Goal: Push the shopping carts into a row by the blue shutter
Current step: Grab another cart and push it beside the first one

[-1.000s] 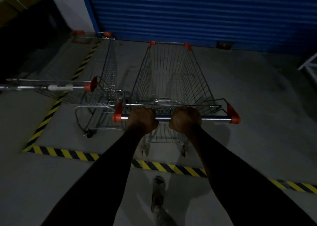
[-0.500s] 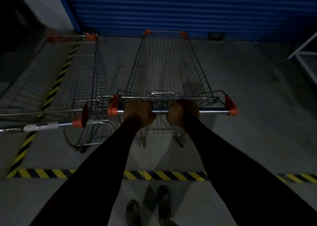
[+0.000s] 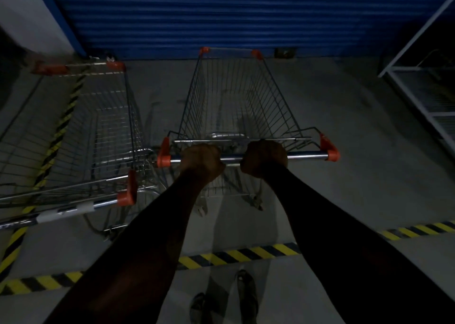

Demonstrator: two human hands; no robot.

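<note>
A person's left hand (image 3: 200, 162) and right hand (image 3: 264, 158) wrap, fists tight, around the chrome handle bar (image 3: 305, 155) of a wire shopping cart (image 3: 234, 102), orange caps at its ends. The basket's long axis runs straight ahead from the grip, its nose near the ribbed blue shutter (image 3: 246, 16), both hands about level. A second wire cart (image 3: 98, 136) stands just beside it on the left, its handle nearer the person, over striped floor tape (image 3: 236, 256) on smooth concrete.

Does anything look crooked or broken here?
Nothing looks broken. The left cart sits a bit askew, its handle slanting, beside the straight cart that the left hand and right hand grip, facing the blue shutter.
</note>
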